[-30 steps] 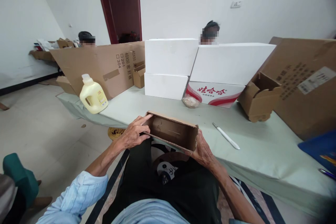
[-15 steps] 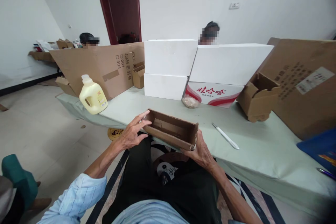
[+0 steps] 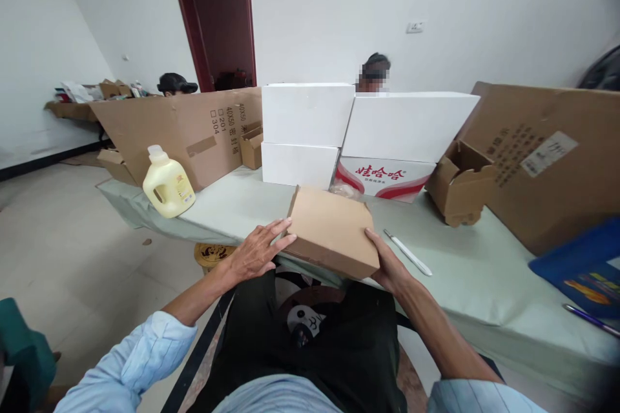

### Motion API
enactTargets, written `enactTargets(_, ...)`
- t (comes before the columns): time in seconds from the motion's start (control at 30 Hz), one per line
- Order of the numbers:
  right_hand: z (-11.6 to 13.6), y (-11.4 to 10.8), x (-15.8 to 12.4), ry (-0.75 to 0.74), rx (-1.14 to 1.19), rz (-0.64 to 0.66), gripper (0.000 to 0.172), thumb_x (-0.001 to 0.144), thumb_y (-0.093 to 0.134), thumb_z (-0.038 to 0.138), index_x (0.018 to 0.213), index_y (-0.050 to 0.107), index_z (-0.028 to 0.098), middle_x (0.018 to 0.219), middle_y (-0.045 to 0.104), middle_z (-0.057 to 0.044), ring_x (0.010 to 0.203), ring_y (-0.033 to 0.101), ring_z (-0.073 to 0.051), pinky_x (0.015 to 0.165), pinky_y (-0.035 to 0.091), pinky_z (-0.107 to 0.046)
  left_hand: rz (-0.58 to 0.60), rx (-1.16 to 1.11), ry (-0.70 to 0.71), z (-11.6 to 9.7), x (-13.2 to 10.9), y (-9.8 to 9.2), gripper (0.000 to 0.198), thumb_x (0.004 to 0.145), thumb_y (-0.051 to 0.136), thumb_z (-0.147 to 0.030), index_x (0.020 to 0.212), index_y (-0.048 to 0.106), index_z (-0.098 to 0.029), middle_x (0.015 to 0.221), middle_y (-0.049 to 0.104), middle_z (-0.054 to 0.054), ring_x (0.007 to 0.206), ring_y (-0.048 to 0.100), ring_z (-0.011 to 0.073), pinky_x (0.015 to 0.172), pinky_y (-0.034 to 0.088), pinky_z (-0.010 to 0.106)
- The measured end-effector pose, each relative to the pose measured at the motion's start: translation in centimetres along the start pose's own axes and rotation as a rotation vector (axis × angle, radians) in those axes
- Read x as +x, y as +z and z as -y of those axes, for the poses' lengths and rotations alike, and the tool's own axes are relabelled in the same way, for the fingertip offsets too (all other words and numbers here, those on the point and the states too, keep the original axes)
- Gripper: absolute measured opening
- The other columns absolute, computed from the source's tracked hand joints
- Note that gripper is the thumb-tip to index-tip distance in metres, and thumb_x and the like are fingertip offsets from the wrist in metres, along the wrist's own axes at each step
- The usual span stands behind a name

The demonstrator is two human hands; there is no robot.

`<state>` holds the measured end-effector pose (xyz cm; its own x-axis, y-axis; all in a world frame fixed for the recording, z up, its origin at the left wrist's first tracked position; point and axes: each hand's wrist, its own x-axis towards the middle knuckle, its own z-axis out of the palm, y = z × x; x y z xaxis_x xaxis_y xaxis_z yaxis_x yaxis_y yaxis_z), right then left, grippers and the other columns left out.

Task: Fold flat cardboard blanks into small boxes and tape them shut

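A plain brown cardboard box (image 3: 334, 222) is over the near edge of the table, its broad closed face up and tilted slightly. My right hand (image 3: 390, 264) grips its right end, thumb on the upper face and the other fingers hidden behind and below. At the left end, my left hand (image 3: 259, 248) has its fingers stretched out and apart, the fingertips touching the box's side. To the right of the box lies a slim white craft knife (image 3: 408, 253). Behind the box, a clear plastic bundle (image 3: 345, 190) is partly covered by it.
White boxes (image 3: 307, 115) are stacked across the table's back. A yellow jug (image 3: 168, 184) stands at left. On the right are an open small carton (image 3: 460, 187), a large carton (image 3: 557, 161), a blue package (image 3: 581, 277) and a pen (image 3: 591, 319). Two people are partly visible behind.
The cardboard box has been turned so its open side no longer shows and its broad face is up. My right hand now has its thumb on top. The view has shifted slightly right.
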<state>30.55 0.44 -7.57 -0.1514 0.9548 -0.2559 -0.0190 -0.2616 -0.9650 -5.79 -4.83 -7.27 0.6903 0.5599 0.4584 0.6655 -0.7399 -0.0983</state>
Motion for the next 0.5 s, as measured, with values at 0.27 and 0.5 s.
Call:
enactTargets(0.27, 0.2, -0.6, -2.3, 0.114, 0.007, 0.184, 0.081, 0.088, 0.04, 0.092, 0.126, 0.066, 0.026, 0.1, 0.08, -0.015, 0.089, 0.079, -0.034, 0.072, 0.066, -0.05, -0.137, -0.129, -0.012, 0.5, 1.8, 0.7, 0.109, 0.075, 0.088, -0.02, 0.164, 0.025, -0.023, 0.163, 0.041, 0.026, 0.149, 0.048, 0.0432, 0.113, 0.05, 0.058)
enactTargets(0.5, -0.5, -1.8, -3.0, 0.076, -0.136, 0.139, 0.064, 0.089, 0.058, 0.08, 0.125, 0.071, 0.028, 0.118, 0.079, -0.01, 0.102, 0.076, -0.028, 0.076, 0.065, -0.04, -0.109, -0.429, -0.193, 0.5, 2.5, -1.5, 0.122, 0.062, 0.094, -0.024, 0.163, 0.027, -0.021, 0.156, 0.043, 0.02, 0.146, 0.047, 0.0393, 0.12, 0.047, 0.056)
